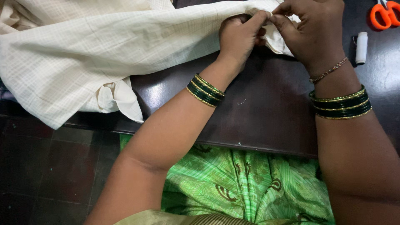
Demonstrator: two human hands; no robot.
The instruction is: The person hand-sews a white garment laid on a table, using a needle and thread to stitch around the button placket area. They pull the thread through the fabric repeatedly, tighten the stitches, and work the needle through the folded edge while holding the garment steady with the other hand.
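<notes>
A large cream cloth (96, 46) with a faint check weave lies across the left and top of a dark table (258, 121). My left hand (239, 37) is closed on a fold of the cloth's edge near the top centre. My right hand (310, 35) pinches the same edge just to the right, thumb and fingers meeting the left hand's fingertips. Both wrists wear green and gold bangles. Whether a needle is held between the fingers is too small to tell.
Orange-handled scissors (385, 14) lie at the top right corner. A white thread spool (361, 48) stands beside my right wrist. A short loose thread (241, 101) rests on the table. Green patterned fabric (246, 183) covers my lap below the table edge; dark floor tiles show at left.
</notes>
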